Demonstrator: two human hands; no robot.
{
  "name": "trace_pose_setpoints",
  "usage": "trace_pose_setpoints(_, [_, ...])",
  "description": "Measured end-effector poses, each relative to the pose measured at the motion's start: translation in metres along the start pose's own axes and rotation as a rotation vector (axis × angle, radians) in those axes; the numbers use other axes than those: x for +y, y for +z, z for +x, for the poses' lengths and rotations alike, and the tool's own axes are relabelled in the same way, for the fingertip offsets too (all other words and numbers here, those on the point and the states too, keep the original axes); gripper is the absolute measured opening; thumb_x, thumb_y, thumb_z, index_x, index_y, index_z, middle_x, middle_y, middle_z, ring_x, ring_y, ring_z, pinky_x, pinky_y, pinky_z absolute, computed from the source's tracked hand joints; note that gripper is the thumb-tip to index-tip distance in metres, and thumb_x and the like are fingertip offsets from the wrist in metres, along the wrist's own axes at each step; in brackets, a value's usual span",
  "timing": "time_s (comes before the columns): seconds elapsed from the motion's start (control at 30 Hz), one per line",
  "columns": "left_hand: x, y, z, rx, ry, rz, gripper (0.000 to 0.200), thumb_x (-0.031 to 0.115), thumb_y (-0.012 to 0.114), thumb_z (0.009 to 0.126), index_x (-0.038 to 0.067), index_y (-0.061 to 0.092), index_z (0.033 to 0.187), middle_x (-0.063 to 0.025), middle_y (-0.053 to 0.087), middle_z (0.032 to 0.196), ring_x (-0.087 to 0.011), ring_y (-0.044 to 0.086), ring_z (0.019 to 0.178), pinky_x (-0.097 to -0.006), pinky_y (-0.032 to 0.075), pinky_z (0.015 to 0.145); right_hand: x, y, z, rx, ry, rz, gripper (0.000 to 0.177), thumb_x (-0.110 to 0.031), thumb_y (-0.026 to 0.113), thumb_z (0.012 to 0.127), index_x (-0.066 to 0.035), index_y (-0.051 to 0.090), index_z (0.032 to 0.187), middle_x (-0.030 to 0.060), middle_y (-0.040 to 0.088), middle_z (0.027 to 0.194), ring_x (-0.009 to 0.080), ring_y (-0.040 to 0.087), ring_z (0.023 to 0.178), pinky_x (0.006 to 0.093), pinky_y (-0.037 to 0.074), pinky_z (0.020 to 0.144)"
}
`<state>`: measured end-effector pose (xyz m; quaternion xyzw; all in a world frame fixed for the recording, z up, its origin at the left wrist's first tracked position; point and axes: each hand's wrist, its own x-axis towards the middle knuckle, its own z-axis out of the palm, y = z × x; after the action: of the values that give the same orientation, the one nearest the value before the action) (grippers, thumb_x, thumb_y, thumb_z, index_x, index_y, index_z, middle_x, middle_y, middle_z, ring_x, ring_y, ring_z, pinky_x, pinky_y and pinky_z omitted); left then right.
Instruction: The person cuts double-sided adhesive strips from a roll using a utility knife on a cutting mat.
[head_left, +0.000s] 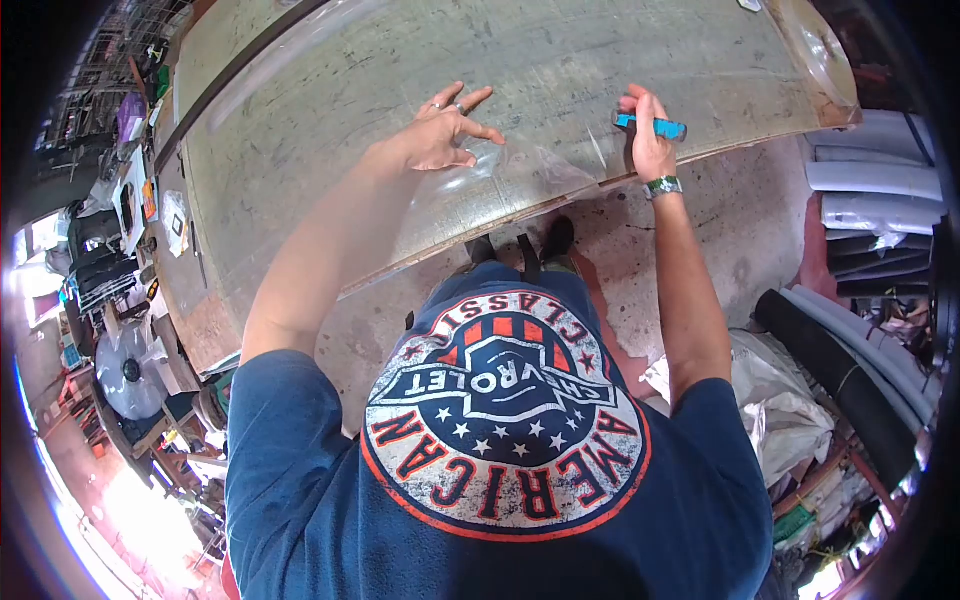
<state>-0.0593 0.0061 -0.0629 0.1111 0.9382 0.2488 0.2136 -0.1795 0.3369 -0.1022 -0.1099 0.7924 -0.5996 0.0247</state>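
Note:
My right hand (652, 140) is closed round a blue utility knife (668, 129) with dark parts, held just above the table's near edge. A green patterned band circles that wrist. My left hand (445, 135) has its fingers spread and a ring on one of them. It is over a clear plastic sheet (545, 168), whose loose, wrinkled corner lies along the near edge between my hands. Beneath them is a broad, scuffed table (340, 90) with a worn greenish-grey top.
A long dark strip (235, 75) crosses the table's far left. At its right end sits a clear plastic roll (820, 50). Rolled sheets (870, 180) are stacked on the right, above a long black roll (840, 380) and a white sack (780, 390). A fan (130, 370) stands among clutter on the left.

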Motion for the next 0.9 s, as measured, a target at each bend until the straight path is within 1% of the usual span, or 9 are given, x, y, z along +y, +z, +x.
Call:
trace_pose_setpoints(0.1, [-0.002,0.002,0.001,0.009,0.006,0.009,0.061,0.018,0.086,0.079,0.043,0.069,0.133,0.0019,0.016,0.174,-0.0406,0.007,0.159,-0.0609,0.016,0.127,-0.021,-0.021,-0.011,-0.076,0.019,-0.484,0.065,-0.054,0.042,0.109,0.003,0.073,0.116,0.0130,0.074,0.104,0.0198,0.067,0.095,0.0338,0.052,0.089])
trace_pose_setpoints(0.2, [0.000,0.001,0.000,0.003,0.008,0.024,0.062,0.019,0.086,0.078,0.042,0.069,0.134,0.0008,0.014,0.175,-0.0414,0.007,0.159,-0.0617,0.018,0.126,-0.069,-0.037,-0.027,-0.239,0.429,-0.433,0.062,-0.052,0.048,0.108,0.003,0.077,0.104,0.0100,0.075,0.094,0.0168,0.067,0.088,0.0319,0.052,0.082])
trace_pose_setpoints(0.27, [0.000,0.001,-0.001,0.004,0.004,0.027,0.063,0.019,0.087,0.078,0.041,0.069,0.134,0.0003,0.014,0.175,-0.0422,0.007,0.159,-0.0629,0.019,0.125,-0.065,-0.029,-0.062,-0.143,0.204,-0.225,0.056,-0.049,0.049,0.107,0.000,0.074,0.096,0.0078,0.070,0.076,0.0192,0.064,0.071,0.0337,0.050,0.068])
trace_pose_setpoints(0.3, [0.000,0.001,-0.001,0.010,0.005,0.021,0.063,0.019,0.087,0.078,0.041,0.069,0.134,0.0001,0.014,0.175,-0.0424,0.008,0.159,-0.0628,0.019,0.125,-0.080,-0.020,-0.079,-0.194,0.192,-0.110,0.046,-0.039,0.054,0.107,0.001,0.073,0.098,0.0095,0.071,0.080,0.0197,0.067,0.074,0.0358,0.051,0.070])
trace_pose_setpoints(0.33, [0.000,0.001,-0.002,0.013,0.009,0.014,0.062,0.019,0.087,0.078,0.041,0.069,0.134,-0.0001,0.015,0.175,-0.0425,0.008,0.158,-0.0627,0.019,0.125,-0.084,-0.006,-0.098,-0.232,-0.019,-0.043,0.033,-0.026,0.058,0.105,0.004,0.071,0.101,0.0135,0.073,0.085,0.0235,0.069,0.076,0.0386,0.053,0.072])
trace_pose_setpoints(0.4, [-0.001,0.000,-0.001,0.021,0.021,0.021,0.062,0.019,0.086,0.079,0.041,0.069,0.134,-0.0007,0.015,0.174,-0.0430,0.009,0.158,-0.0624,0.020,0.125,-0.086,0.026,-0.122,-0.327,-0.206,-0.104,0.022,-0.016,0.061,0.102,0.005,0.069,0.104,0.0184,0.073,0.093,0.0300,0.070,0.082,0.0399,0.053,0.074])
trace_pose_setpoints(0.47, [-0.001,0.000,-0.002,0.027,0.032,0.043,0.062,0.019,0.086,0.079,0.040,0.069,0.134,-0.0015,0.016,0.174,-0.0437,0.011,0.158,-0.0620,0.020,0.125,-0.090,0.062,-0.132,-0.348,-0.153,-0.054,0.018,-0.013,0.061,0.102,0.003,0.068,0.105,0.0207,0.069,0.094,0.0369,0.067,0.084,0.0400,0.052,0.074])
trace_pose_setpoints(0.6, [-0.003,0.002,-0.002,0.039,0.035,0.046,0.062,0.018,0.086,0.079,0.041,0.068,0.134,-0.0016,0.017,0.174,-0.0437,0.013,0.158,-0.0603,0.021,0.126,-0.077,0.103,-0.122,-0.317,-0.309,-0.146,0.019,-0.014,0.059,0.103,0.002,0.067,0.110,0.0213,0.065,0.091,0.0415,0.064,0.083,0.0449,0.051,0.073])
trace_pose_setpoints(0.9, [-0.003,0.002,-0.003,0.064,0.040,0.038,0.061,0.014,0.087,0.077,0.037,0.071,0.131,-0.0022,0.020,0.173,-0.0435,0.015,0.157,-0.0602,0.023,0.125,-0.060,0.122,-0.111,-0.291,-0.353,-0.214,0.018,-0.015,0.061,0.103,0.001,0.068,0.107,0.0219,0.065,0.088,0.0419,0.064,0.081,0.0460,0.051,0.070])
